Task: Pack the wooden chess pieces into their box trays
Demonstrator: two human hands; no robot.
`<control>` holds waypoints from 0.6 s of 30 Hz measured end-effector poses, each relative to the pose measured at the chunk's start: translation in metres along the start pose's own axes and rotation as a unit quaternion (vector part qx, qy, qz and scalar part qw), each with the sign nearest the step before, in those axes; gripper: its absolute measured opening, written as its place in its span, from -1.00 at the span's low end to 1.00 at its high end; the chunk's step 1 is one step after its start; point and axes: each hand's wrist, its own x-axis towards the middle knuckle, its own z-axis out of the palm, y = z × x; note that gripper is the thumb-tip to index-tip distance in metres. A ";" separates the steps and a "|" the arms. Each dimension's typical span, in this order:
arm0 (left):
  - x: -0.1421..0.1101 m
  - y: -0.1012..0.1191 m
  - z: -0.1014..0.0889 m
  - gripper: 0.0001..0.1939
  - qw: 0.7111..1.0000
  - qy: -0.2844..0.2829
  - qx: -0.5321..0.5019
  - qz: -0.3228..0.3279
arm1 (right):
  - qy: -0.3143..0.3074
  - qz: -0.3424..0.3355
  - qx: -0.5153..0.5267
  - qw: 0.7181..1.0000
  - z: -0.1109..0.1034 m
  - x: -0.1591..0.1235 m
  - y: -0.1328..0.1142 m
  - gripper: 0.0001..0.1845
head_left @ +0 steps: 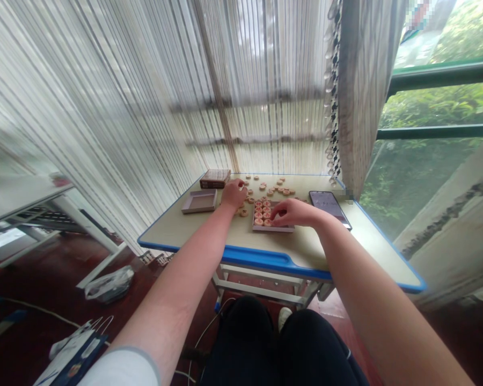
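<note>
Several round wooden game pieces (270,188) lie scattered on a small blue-edged desk (265,258). A shallow square tray (284,229) near the middle holds rows of these pieces. My right hand (292,212) rests over this tray, fingers curled on a piece in it. My left hand (234,193) reaches among the loose pieces left of the tray, fingers bent down onto them; what they grip is hidden. An empty tray lid (200,201) and a dark wooden box (214,178) sit further left.
A phone (329,206) lies face up on the desk to the right of the tray. Striped curtains hang behind the desk, with a window on the right. A plastic bag (109,284) and cables lie on the red floor to the left.
</note>
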 end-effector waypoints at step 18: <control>-0.002 0.006 -0.009 -0.78 1.000 -0.002 0.001 -0.016 | 0.017 -0.014 0.016 1.000 0.002 0.002 0.003 -0.62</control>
